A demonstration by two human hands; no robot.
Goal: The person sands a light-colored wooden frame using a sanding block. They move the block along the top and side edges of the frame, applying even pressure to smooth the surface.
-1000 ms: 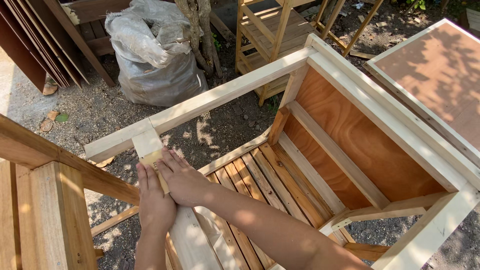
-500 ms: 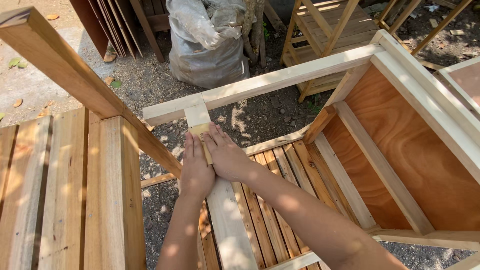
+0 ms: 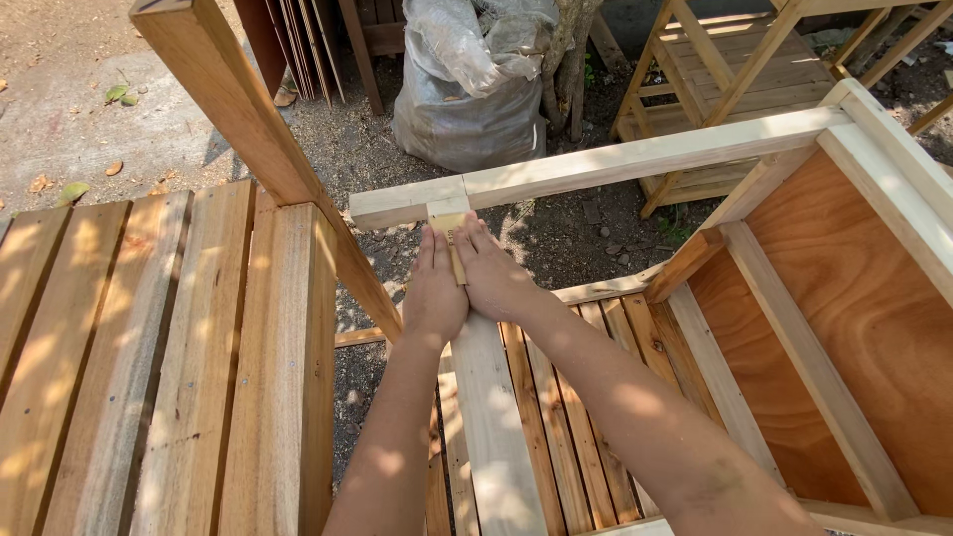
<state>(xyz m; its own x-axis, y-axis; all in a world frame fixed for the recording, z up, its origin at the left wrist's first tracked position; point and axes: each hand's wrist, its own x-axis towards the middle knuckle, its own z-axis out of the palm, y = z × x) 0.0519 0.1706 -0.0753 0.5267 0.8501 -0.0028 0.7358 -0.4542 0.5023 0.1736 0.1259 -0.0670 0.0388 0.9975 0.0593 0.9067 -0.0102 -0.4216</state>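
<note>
My left hand (image 3: 434, 288) and my right hand (image 3: 493, 273) lie side by side, palms down, on a pale wooden rail (image 3: 491, 417) that runs away from me. Between the fingers a small yellowish piece (image 3: 449, 226), perhaps sandpaper or a block, is pressed flat on the rail. It sits just short of the joint with a pale cross rail (image 3: 615, 159). Both rails belong to an unfinished wooden frame with an orange-brown plywood panel (image 3: 854, 328) on the right.
A slatted wooden surface (image 3: 149, 377) with a slanted post (image 3: 248, 129) stands at my left. Slats (image 3: 586, 417) lie below the rail. Beyond, on gravel, are a grey plastic sack (image 3: 472, 89), leaning boards (image 3: 308, 45) and another wooden frame (image 3: 725, 60).
The view has shifted so the frame sits further right and lower. Both hands stay pressed together on the rail, now close to the cross rail joint.
</note>
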